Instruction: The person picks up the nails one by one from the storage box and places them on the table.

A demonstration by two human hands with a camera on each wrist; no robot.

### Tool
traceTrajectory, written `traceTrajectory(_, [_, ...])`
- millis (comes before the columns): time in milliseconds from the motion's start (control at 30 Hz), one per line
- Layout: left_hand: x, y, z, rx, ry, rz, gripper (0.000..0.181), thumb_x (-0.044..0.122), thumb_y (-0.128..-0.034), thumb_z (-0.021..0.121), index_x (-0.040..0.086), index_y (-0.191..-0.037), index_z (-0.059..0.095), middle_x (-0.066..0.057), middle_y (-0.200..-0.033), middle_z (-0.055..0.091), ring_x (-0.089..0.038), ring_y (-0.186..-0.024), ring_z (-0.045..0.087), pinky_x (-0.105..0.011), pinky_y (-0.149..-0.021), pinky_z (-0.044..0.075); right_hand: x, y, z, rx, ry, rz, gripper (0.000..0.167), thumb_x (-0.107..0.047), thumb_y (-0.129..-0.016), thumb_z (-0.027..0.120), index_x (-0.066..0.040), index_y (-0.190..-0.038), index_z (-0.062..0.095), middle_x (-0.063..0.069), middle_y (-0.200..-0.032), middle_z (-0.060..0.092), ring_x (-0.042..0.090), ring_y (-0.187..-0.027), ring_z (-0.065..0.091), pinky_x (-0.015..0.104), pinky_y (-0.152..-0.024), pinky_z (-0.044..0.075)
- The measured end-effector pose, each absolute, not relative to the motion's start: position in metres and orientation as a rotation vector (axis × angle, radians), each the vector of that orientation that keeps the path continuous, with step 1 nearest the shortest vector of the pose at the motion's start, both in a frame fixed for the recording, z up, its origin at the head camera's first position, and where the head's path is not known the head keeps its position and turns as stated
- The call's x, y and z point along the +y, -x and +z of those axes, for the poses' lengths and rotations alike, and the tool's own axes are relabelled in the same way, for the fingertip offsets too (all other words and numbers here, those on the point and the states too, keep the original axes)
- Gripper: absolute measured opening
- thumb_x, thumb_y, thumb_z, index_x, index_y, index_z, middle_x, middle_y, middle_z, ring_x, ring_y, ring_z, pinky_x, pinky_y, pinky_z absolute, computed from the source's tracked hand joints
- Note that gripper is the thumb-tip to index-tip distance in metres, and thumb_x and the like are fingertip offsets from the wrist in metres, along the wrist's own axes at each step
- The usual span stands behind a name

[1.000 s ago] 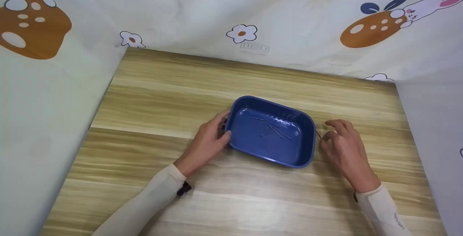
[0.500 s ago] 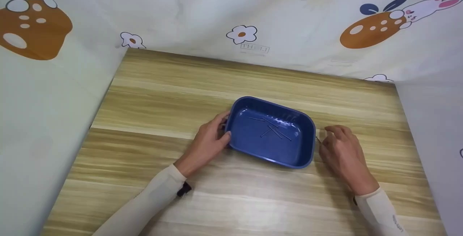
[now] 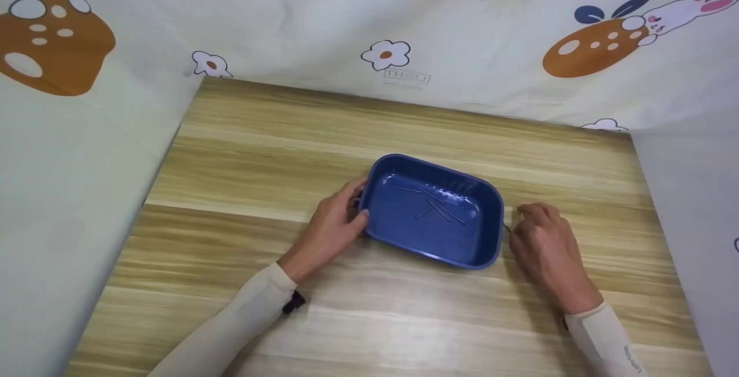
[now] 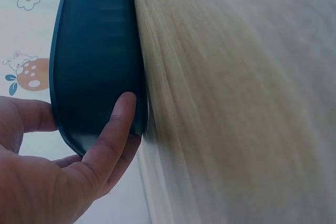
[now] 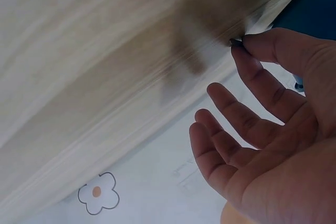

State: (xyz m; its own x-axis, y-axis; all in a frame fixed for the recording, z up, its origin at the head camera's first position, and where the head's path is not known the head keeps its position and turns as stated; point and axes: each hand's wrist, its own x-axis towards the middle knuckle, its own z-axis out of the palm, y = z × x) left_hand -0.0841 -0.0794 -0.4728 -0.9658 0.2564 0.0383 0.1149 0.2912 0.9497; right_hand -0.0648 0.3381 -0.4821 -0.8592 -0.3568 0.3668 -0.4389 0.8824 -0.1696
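Observation:
A deep blue rectangular tray [image 3: 430,244] sits on the wooden table, with several thin dark rods [image 3: 441,211] lying loose and crossed on its floor. My left hand [image 3: 332,224] holds the tray's left end. In the left wrist view its fingers [image 4: 107,142] lie against the outer wall and another digit meets the rim. Just off the tray's right end, my right hand [image 3: 545,244] pinches another thin dark rod [image 3: 507,227] between thumb and index finger. Only a short dark end [image 5: 236,42] of it shows in the right wrist view; the other fingers are loosely bent.
The wood-grain table [image 3: 248,146] extends around the tray on all sides. A pale cloth wall [image 3: 323,25] with rabbit and flower prints stands along the back, and plain pale walls flank the left and right edges.
My right hand has shifted slightly toward me along the tray's right side, with the pinched rod moving too. The left hand, the tray and the rods inside look unmoved.

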Motion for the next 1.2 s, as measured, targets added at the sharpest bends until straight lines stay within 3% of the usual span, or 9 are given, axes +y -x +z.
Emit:
traceTrajectory(233, [-0.079,0.084,-0.474,2.417,-0.352,1.78,0.064,-0.002,-0.1019,0.067,0.004,-0.163,0.05,-0.023,-0.149,0.066,-0.036,-0.131,0.069,-0.05,-0.106,0.059,0.337,0.063,-0.482,-2.745,-0.591,0.37,0.003,0.001,-0.086,0.078,0.003,-0.085,0.076,0.025,-0.122,0.074,0.049,-0.119,0.063,0.065,-0.091,0.053])
traceTrajectory(467, [-0.08,0.084,-0.473,2.424,-0.353,1.772,0.063,-0.001,-0.102,0.066,0.003,-0.162,0.05,-0.022,-0.146,0.067,-0.036,-0.128,0.07,-0.047,-0.102,0.061,0.336,0.064,-0.483,-2.697,-0.579,0.441,0.011,-0.002,-0.087,0.084,0.004,-0.093,0.078,0.026,-0.118,0.075,0.05,-0.114,0.065,0.063,-0.096,0.053])
traceTrajectory(667, [-0.079,0.084,-0.472,2.427,-0.347,1.757,0.061,0.0,-0.1028,0.065,0.004,-0.162,0.05,-0.022,-0.148,0.066,-0.035,-0.128,0.07,-0.045,-0.099,0.062,0.333,0.062,-0.478,-2.664,-0.563,0.547,0.012,0.002,-0.088,0.082,0.003,-0.099,0.077,0.026,-0.122,0.073,0.048,-0.118,0.064,0.059,-0.102,0.052])
traceTrajectory(833, [-0.079,0.084,-0.472,2.417,-0.338,1.76,0.062,-0.001,-0.1028,0.066,0.004,-0.163,0.05,-0.021,-0.149,0.065,-0.035,-0.13,0.069,-0.045,-0.103,0.06,0.326,0.058,-0.472,-2.686,-0.45,0.65,0.015,0.001,-0.093,0.081,0.003,-0.107,0.078,0.021,-0.13,0.071,0.04,-0.128,0.061,0.044,-0.111,0.045])
traceTrajectory(1033, [-0.078,0.084,-0.471,2.415,-0.317,1.757,0.062,-0.001,-0.1027,0.066,0.005,-0.162,0.05,-0.023,-0.148,0.066,-0.035,-0.129,0.07,-0.045,-0.101,0.061,0.32,0.056,-0.466,-2.631,-0.411,0.703,0.018,0.004,-0.091,0.083,0.004,-0.107,0.078,0.021,-0.132,0.071,0.041,-0.128,0.06,0.02,-0.115,0.034])
traceTrajectory(1200, [-0.079,0.084,-0.472,2.423,-0.323,1.751,0.062,-0.001,-0.1028,0.066,0.006,-0.162,0.051,-0.023,-0.148,0.066,-0.036,-0.129,0.07,-0.046,-0.101,0.061,0.316,0.055,-0.462,-2.585,-0.438,0.719,0.022,0.004,-0.088,0.087,0.004,-0.108,0.078,0.02,-0.133,0.072,0.041,-0.128,0.061,0.016,-0.116,0.032])
